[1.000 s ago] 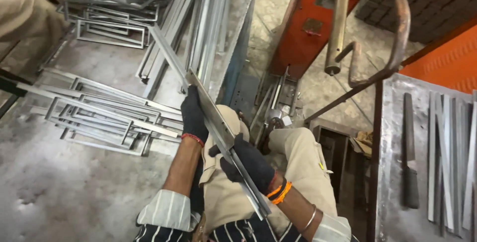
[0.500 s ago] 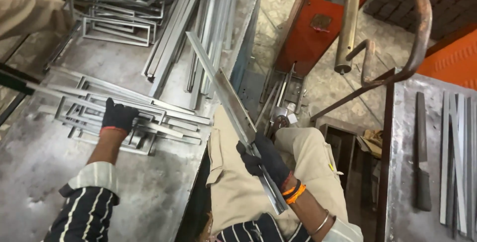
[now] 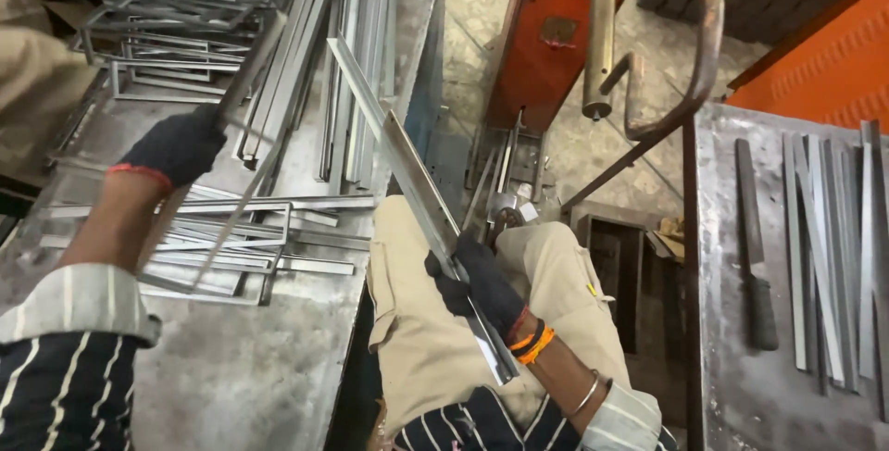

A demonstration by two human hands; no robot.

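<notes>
Two gloved hands grip metal: our left hand (image 3: pixel 176 147) lifts a bent strip frame (image 3: pixel 227 219) off the worktop (image 3: pixel 241 368); our right hand (image 3: pixel 477 284) clasps a long angle bar (image 3: pixel 407 173).

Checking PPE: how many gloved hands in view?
2. The left hand, in a black glove, grips a thin metal frame over the steel table. The right hand, also black-gloved, holds a long flat metal strip above the lap.
</notes>
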